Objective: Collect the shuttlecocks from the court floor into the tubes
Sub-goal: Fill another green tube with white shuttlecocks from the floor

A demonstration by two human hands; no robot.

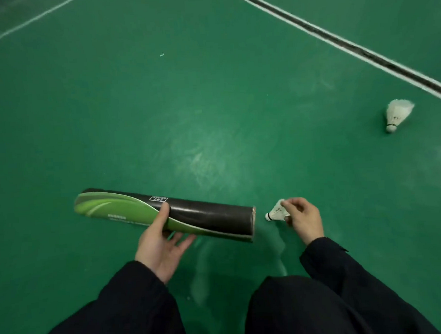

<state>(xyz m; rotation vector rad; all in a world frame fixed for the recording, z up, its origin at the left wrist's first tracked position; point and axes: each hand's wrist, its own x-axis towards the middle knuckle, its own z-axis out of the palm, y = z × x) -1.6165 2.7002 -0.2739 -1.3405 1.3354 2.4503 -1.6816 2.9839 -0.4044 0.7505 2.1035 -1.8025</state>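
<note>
Dark sleeves (135,311) of mine fill the bottom of the view. From them my left hand (160,242) reaches out and grips the black-and-green tube (165,215), thumb curled over its top, fingers underneath, holding it nearly level above the green court floor (185,104). Its open end points right. Just beside that mouth, not yet inside, my right hand (304,220) pinches a white shuttlecock (276,211) by the feathers, cork toward the tube. A second shuttlecock (398,114) lies on the floor well off to the right, near a white boundary line (335,40).
</note>
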